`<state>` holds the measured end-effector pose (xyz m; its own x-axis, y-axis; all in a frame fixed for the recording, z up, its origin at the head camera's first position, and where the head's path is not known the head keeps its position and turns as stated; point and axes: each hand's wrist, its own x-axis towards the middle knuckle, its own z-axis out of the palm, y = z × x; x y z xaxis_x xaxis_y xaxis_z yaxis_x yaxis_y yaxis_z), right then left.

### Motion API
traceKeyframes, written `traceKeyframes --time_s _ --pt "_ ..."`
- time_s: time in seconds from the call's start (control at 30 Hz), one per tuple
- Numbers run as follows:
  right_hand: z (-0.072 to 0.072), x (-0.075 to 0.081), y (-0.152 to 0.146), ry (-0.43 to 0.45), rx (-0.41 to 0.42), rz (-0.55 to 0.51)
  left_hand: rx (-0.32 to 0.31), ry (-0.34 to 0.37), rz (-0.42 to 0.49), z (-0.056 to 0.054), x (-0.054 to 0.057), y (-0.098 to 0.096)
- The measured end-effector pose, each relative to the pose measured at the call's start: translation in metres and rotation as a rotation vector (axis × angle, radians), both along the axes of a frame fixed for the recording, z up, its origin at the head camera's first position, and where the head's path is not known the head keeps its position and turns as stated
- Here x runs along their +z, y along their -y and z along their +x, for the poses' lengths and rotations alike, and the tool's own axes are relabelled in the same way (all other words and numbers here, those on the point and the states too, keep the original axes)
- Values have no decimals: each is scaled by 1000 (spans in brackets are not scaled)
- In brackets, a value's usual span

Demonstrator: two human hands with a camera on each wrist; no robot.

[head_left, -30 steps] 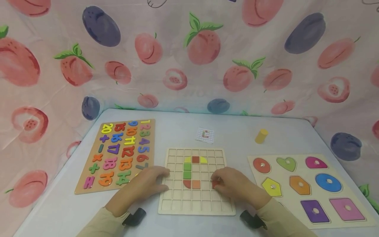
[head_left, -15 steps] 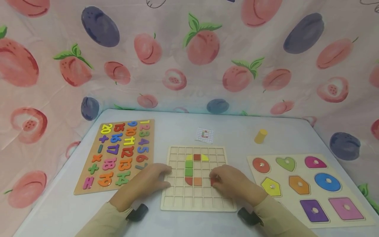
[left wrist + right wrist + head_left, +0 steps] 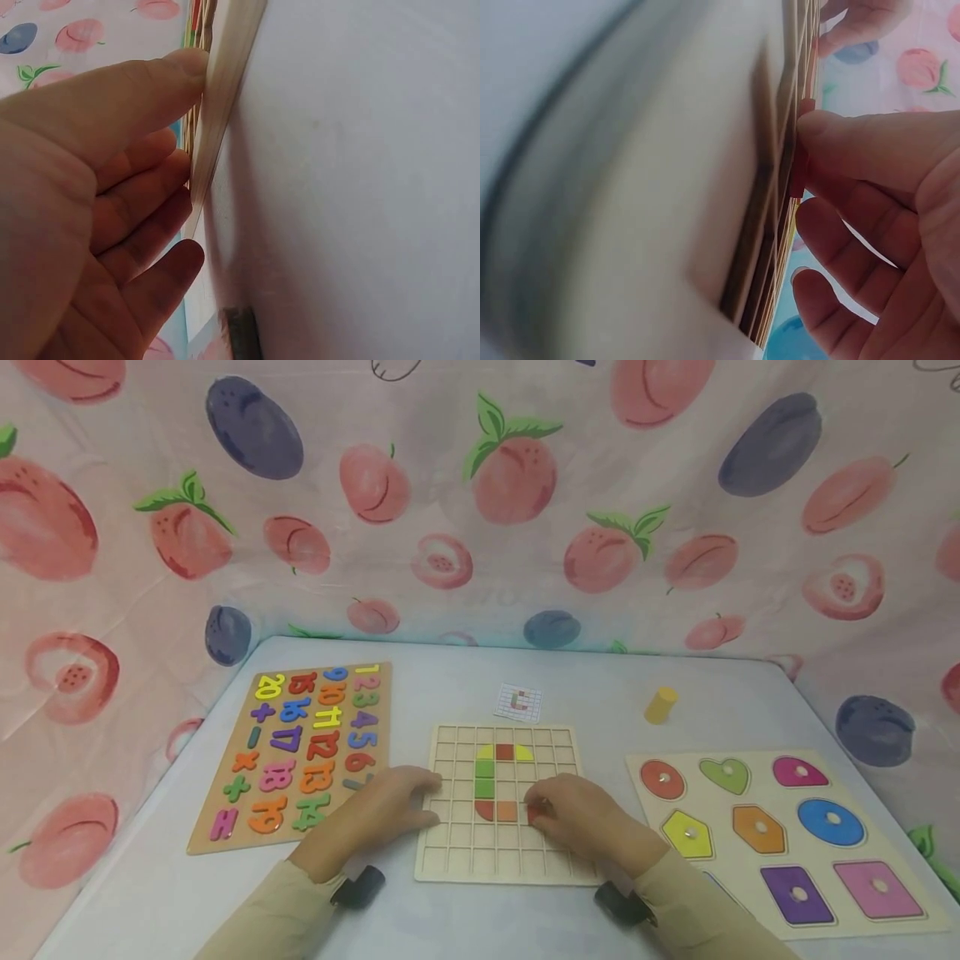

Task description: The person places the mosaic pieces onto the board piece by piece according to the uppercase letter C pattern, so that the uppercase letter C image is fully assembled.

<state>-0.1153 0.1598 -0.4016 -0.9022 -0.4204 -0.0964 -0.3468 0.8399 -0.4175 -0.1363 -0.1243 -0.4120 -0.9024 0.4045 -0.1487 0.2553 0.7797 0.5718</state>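
Observation:
A wooden grid board [image 3: 510,861] lies between the hands. On it, several tiles form a C-like outline: yellow curved corners [image 3: 524,752], a red square [image 3: 505,752], green squares [image 3: 485,787], a red quarter-round [image 3: 486,811] and an orange square [image 3: 507,811]. At the board's left side, my left hand [image 3: 378,810] touches the edge with its thumb and fingertips, the fingers loosely extended. My right hand [image 3: 588,822] pinches a red tile [image 3: 801,161] between thumb and finger over the right part of the grid; the fingers partly hide its shape.
A small pattern card [image 3: 519,702] lies behind the board, and a yellow cylinder [image 3: 661,705] stands farther right. On the left is a number puzzle board [image 3: 213,822]; a shape puzzle board with knobs [image 3: 727,885] lies on the right. A printed fruit cloth [image 3: 450,485] hangs behind the table.
The grid board has shifted slightly right and away from me, with its tiles. My left hand has followed it rightward. My right hand has moved a little left with the red tile.

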Motion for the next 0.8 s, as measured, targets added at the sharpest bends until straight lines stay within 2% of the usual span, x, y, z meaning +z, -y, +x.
traceKeyframes --time_s 0.27,0.67,0.8 --pt "-4 -2 4 -8 -17 -3 -9 -21 3 -2 -2 -1" --pt "-7 -1 8 19 -69 22 3 -15 8 -3 0 -4" --pt "-8 -2 8 0 -63 17 2 -17 0 -4 1 -5"
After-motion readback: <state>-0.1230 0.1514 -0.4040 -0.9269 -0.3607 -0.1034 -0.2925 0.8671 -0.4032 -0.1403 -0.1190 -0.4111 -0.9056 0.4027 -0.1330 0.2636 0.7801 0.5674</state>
